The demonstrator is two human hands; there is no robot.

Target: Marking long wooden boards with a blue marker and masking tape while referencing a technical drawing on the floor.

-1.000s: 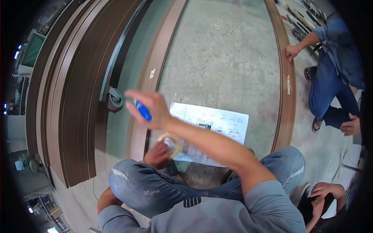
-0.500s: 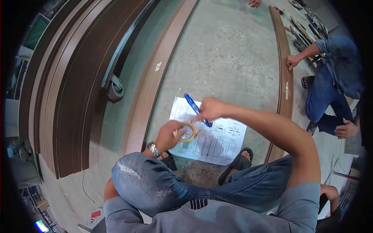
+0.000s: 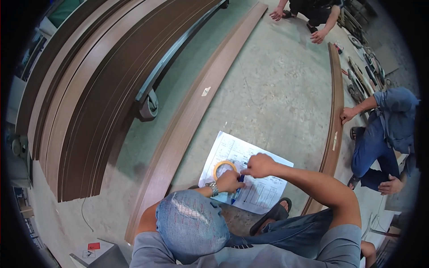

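A printed paper sheet (image 3: 274, 192) lies on the floor between my feet, under both hands. My left hand (image 3: 229, 181), with a metal watch on its wrist, is closed on a roll of yellow tape (image 3: 215, 171) over the sheet. Just to the right, my right hand (image 3: 260, 165) is closed, with its fingertips at the upper end of a blue marker (image 3: 235, 195). The marker points down toward me, and its middle passes close by my left fingertips, which partly hide it. Whether those fingertips touch it I cannot tell.
Left of the sheet lies a long brown board (image 3: 196, 107) with a small label. Beyond it, brown panels (image 3: 107, 89) are stacked on a wheeled cart (image 3: 150, 106). At the right, a co-worker's hand (image 3: 346, 115) rests on another board (image 3: 338, 89). Another person (image 3: 313, 11) crouches at the far end.
My view has shifted, bringing the far person further into sight. The marker has swung from pointing up and away to pointing down toward me. My hands have come closer together.
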